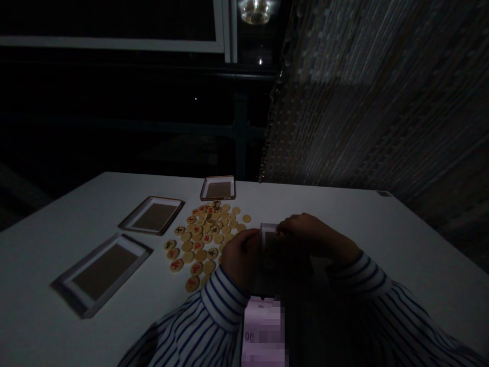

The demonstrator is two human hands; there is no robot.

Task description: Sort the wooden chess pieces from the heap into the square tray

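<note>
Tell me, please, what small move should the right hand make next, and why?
A reasonable next move may be for the right hand to lower the round piece into the box: this hand is at the box, seemingly pinching that piece, while the left hand is at the box's left side. Dim light hides much of the box.

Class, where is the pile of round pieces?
In the head view, the pile of round pieces lies left of centre on the table, beside the left hand and in front of the farthest tray.
</note>
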